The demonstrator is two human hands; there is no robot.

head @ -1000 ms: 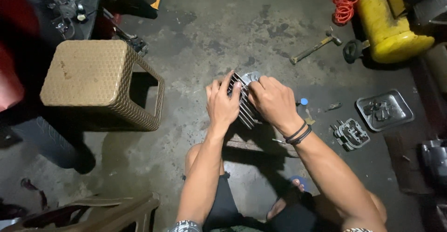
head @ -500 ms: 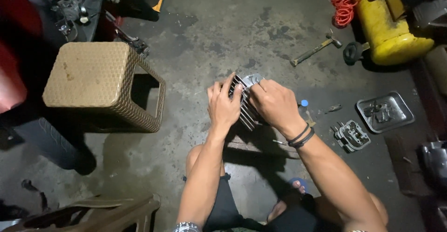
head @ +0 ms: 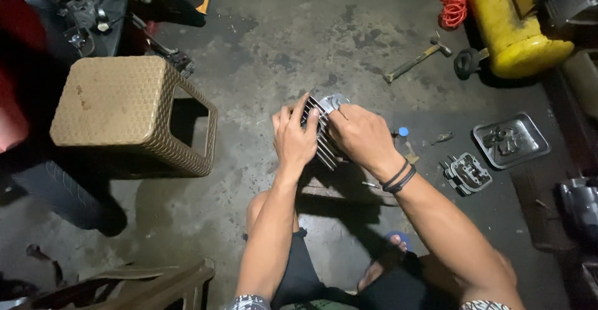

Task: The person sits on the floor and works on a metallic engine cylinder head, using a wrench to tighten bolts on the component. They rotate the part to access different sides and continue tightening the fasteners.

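Looking down from my head, I am squatting on a stained concrete floor (head: 261,48) and holding a finned metal engine cylinder (head: 324,137) just above it, near the middle of the floor. My left hand (head: 294,137) wraps the cylinder's left side, fingers curled over the fins. My right hand (head: 361,137) covers its right side and top, closed firmly on it, with 2 dark bands at the wrist. Both grips are full holds on the cylinder, not loose touches.

Compared with 1 second ago, little has moved: both hands stay clamped on the cylinder in the same spot, and my left fingers have only shifted slightly along the fins. I judge this as steady handling or close checking of the part, not a lift or a set-down.

To my left stands a tan woven plastic stool (head: 124,114). Toward the right edge of the floor lie a metal tray (head: 512,139) with small parts and, nearer me, a cylinder head (head: 466,174). A hammer (head: 416,58) lies farther off, beside a yellow compressor tank (head: 514,27) in the far right corner.
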